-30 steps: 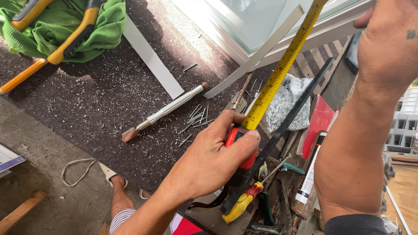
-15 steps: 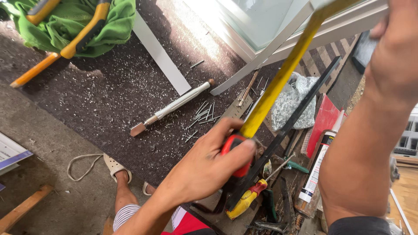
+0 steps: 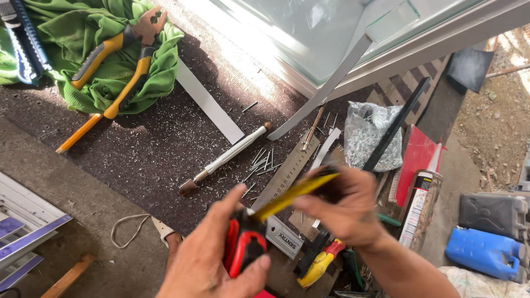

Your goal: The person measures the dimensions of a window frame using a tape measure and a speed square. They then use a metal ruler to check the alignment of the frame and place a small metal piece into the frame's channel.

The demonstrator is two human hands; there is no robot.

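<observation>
Surface: dark mat (image 3: pixel 138 154), near edge.
Left hand (image 3: pixel 221 265): grips red tape measure (image 3: pixel 243 251).
Right hand (image 3: pixel 345 212): pinches its yellow blade (image 3: pixel 287 196).

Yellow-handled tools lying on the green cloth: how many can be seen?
2. A yellow-and-grey-handled tool with a brown metal head lies across the top of the crumpled green cloth; a yellow-and-black-handled one lies just below it, toward the cloth's right edge. Folds may hide more.

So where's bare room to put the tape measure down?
Barest is the dark mat between the green cloth, the white strip and the glass cutter, though shavings dust it. The concrete left of the mat is also free. Crowded: screws, ruler, bag and tools around the right hand.
</observation>
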